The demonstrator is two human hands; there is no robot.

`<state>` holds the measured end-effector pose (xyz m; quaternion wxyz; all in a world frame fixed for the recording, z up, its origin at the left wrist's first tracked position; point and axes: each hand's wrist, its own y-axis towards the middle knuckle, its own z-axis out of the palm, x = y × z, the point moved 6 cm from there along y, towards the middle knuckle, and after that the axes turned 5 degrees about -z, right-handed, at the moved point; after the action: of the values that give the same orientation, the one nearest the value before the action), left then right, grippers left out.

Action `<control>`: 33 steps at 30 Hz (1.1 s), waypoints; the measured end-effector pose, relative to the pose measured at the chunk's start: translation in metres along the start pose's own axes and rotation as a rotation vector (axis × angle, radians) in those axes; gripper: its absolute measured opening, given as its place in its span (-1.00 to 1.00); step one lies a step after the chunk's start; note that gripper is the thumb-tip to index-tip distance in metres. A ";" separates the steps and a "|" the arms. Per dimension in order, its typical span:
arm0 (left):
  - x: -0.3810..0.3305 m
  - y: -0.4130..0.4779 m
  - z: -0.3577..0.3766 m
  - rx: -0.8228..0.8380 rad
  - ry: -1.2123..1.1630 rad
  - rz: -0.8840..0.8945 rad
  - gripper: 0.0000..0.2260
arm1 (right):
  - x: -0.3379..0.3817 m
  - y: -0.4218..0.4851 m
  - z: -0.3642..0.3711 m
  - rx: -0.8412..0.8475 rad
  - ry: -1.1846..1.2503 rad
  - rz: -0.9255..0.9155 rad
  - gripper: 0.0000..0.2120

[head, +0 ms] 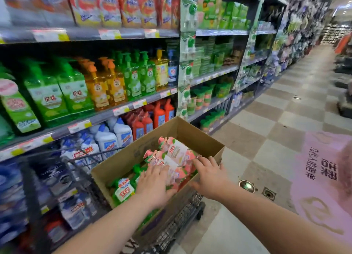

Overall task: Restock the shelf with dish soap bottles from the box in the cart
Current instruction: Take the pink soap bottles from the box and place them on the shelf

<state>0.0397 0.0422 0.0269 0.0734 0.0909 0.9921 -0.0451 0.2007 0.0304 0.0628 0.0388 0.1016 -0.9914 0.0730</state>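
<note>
An open cardboard box (pixel 122 164) sits in a dark wire cart (pixel 181 213). Inside lie pink-labelled dish soap bottles (pixel 177 152) on their sides and a green-labelled bottle (pixel 122 190) at the near left. My left hand (pixel 154 185) lies flat on the pink bottles, fingers spread. My right hand (pixel 209 175) reaches over the box's right edge, fingertips touching the same bottles, thumb outside the wall. The shelf (pixel 106 114) at left carries green, orange and yellow pump bottles (pixel 114 82).
Lower shelves hold white and blue cleaner bottles (pixel 114 137) and red ones (pixel 150 118). The aisle of checkered tiles (pixel 276 120) runs away to the right, with a pink floor sticker (pixel 320 177) and two small floor drains (pixel 247 186) beside the cart.
</note>
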 end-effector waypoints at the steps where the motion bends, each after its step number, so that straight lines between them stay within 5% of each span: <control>1: 0.007 0.009 0.005 0.010 -0.004 -0.024 -0.25 | 0.000 0.011 0.003 0.018 -0.008 -0.019 -0.29; 16: 0.087 0.145 0.092 0.233 -0.188 -0.333 -0.19 | -0.005 0.195 0.072 0.286 -0.039 -0.196 -0.27; 23: 0.099 0.170 0.141 0.415 -0.637 -0.593 -0.12 | 0.000 0.242 0.115 0.455 0.072 -0.203 -0.22; 29: 0.098 0.186 0.181 0.398 -1.131 -0.882 -0.20 | -0.005 0.266 0.147 0.557 0.252 -0.159 -0.12; 33: 0.090 0.185 0.203 0.315 -1.317 -1.060 -0.42 | -0.005 0.279 0.161 0.492 0.319 -0.107 -0.08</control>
<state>0.0148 0.2186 -0.2007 0.5900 -0.4200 0.6411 -0.2541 0.1376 0.2766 -0.1350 0.1723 0.1475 -0.9185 0.3239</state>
